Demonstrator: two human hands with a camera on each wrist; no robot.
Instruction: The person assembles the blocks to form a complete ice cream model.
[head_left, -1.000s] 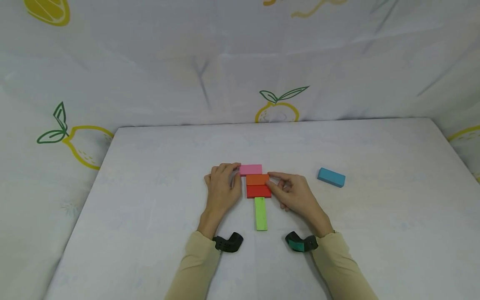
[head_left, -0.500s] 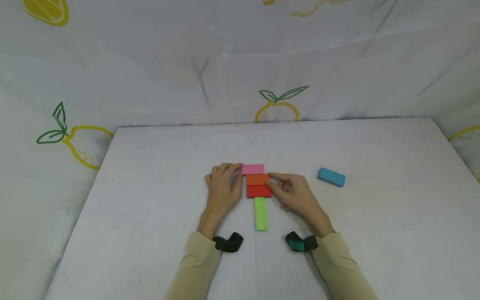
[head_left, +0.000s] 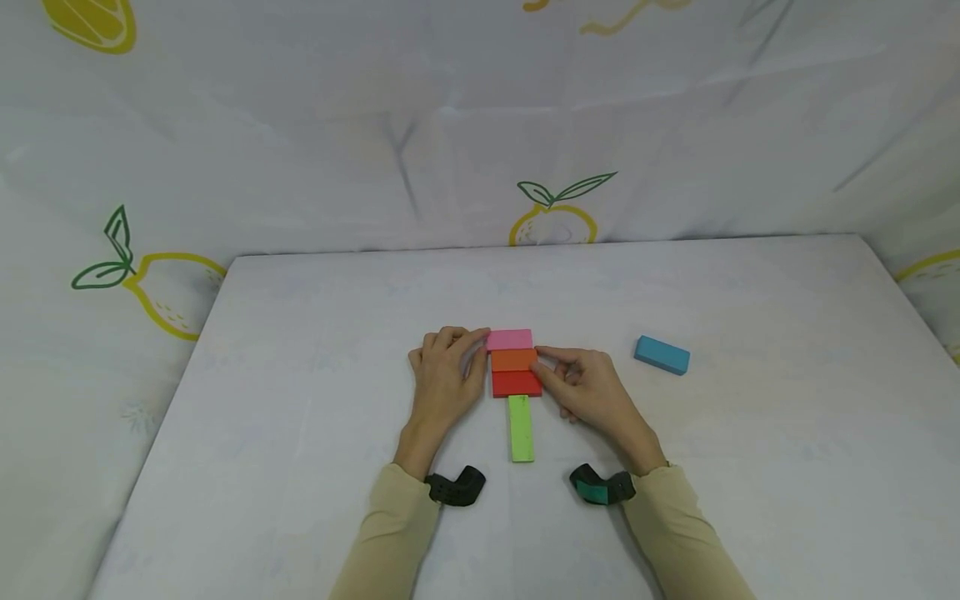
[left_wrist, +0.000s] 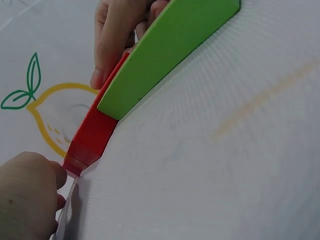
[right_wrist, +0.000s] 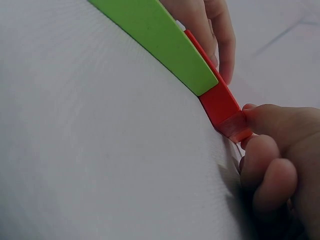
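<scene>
My left hand (head_left: 442, 375) has its index fingertip against the left end of a pink block (head_left: 510, 339); its thumb lies close to the left end of the orange block (head_left: 513, 360). My right hand (head_left: 588, 383) touches the orange block's right end with thumb and index finger. A red block (head_left: 516, 384) lies directly in front of the orange one. From the red block's front side a light green block (head_left: 521, 427) extends lengthwise toward me. Both wrist views show the green block (left_wrist: 165, 55) and red block (right_wrist: 218, 102) edge-on between the hands, with the pink block largely hidden.
A blue block (head_left: 662, 355) lies apart on the white table (head_left: 300, 375), right of my right hand. Behind the table hangs a white cloth (head_left: 480, 125) printed with lemons. Dark wrist-worn devices (head_left: 457, 486) sit at both cuffs.
The pink block has slid a little to the right along the orange block's far side, with the left fingertips following it. My right hand and the other blocks stay in place.
</scene>
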